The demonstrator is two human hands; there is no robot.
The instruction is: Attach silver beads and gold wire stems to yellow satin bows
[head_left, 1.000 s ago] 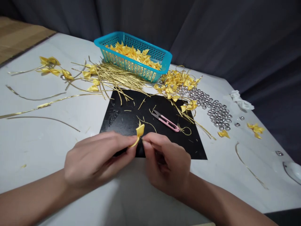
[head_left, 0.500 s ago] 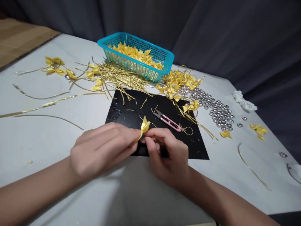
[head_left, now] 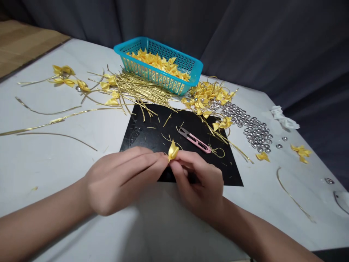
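Observation:
A small yellow ribbon bow (head_left: 173,150) stands upright between my fingertips, over the near part of a black mat (head_left: 152,136). My left hand (head_left: 122,174) pinches it at the lower left, fingers pressed together. From the other side my right hand (head_left: 197,178) grips its base between thumb and forefinger, the remaining fingers curled in. A thin gold cord curves just behind the bow; whether it joins the bow is hidden by the fingers. Beyond my right hand, pink-handled thread snips (head_left: 195,140) lie on the mat, blades pointing to the upper left.
A turquoise basket (head_left: 155,71) of yellow bows stands at the back, with a heap of gold cords (head_left: 141,89) before it. Finished-looking bows with cord (head_left: 209,92) and silver beads (head_left: 257,133) spread right. White fabric (head_left: 285,118) lies at the right edge.
Both hands have shifted slightly right with the bow. My left hand has turned, its fingers now closer against the bow's base, and the bow sits a little lower.

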